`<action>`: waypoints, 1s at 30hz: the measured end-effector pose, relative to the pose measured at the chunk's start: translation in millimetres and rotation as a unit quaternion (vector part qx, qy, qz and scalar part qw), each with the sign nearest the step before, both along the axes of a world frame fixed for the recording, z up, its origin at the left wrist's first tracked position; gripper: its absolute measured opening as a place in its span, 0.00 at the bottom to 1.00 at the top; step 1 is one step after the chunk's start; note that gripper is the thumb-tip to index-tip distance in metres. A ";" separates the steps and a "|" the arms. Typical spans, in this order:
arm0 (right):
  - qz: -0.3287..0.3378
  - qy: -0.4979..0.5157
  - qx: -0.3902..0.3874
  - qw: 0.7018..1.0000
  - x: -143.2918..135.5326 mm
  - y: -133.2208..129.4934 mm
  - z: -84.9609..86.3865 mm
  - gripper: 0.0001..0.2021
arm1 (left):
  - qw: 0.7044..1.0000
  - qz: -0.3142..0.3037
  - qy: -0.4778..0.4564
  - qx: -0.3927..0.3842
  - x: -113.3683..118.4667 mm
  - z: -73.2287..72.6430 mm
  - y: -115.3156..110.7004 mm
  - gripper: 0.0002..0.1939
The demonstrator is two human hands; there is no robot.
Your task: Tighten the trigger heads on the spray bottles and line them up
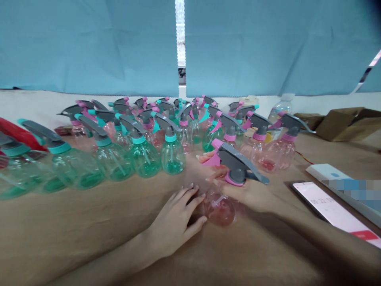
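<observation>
A clear pink spray bottle (222,210) stands on the table in front of me, tilted in view. Its grey trigger head (238,159) has a pink nozzle, trigger and collar. My right hand (247,194) is closed around the bottle's upper part, just under the head, which partly hides the fingers. My left hand (169,220) cups the bottle's left side, its curved fingers and thumb tip against the plastic. Behind my hands are green spray bottles (173,157) with turquoise collars and pink spray bottles (278,155) with pink collars.
Many more spray bottles crowd the table's back. A phone (317,198) showing a timer lies at right, beside a white box (330,174). Farther back are a cardboard box (348,123) and a clear plastic bottle (282,106). Something red (18,133) lies at far left.
</observation>
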State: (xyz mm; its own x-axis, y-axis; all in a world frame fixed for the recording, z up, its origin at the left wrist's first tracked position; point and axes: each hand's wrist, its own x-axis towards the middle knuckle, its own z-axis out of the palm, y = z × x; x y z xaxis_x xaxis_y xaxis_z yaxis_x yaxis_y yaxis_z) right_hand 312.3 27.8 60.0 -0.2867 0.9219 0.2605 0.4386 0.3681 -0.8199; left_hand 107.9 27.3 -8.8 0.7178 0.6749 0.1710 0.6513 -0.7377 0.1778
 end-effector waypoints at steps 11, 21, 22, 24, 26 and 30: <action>-0.040 0.040 -0.023 0.998 -0.6 -3.6 2.4 0.08 | 1.000 0.002 0.012 0.006 0.2 0.3 -0.4 0.19; -0.075 -0.011 0.024 0.997 -1.5 -2.8 2.6 0.03 | 1.000 -0.005 0.006 0.019 -1.4 -1.1 -0.2 0.18; -0.073 -0.009 0.020 0.997 -1.6 -2.8 2.3 0.02 | 1.000 -0.004 0.008 0.019 -1.5 -1.2 -0.3 0.18; -0.055 -0.001 -0.001 0.999 -1.3 -3.0 1.0 0.03 | 1.000 -0.003 0.010 0.019 -1.5 -1.5 -0.5 0.18; -0.038 0.008 -0.023 0.999 -0.8 -3.0 -1.1 0.06 | 1.000 -0.002 0.010 0.019 -1.4 -1.8 -0.6 0.18; -0.049 0.007 -0.014 0.999 -0.5 -1.9 -4.6 0.08 | 1.000 -0.001 0.011 0.017 -0.7 -1.4 -0.7 0.17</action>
State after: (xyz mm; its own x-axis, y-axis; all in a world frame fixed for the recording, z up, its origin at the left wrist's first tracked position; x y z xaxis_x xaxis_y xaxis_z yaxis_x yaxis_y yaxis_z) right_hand 311.8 25.9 55.4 -0.1912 0.9524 0.2374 0.4594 0.3006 -0.8358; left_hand 107.2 26.6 -10.2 0.7233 0.6673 0.1778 0.6529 -0.7446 0.1385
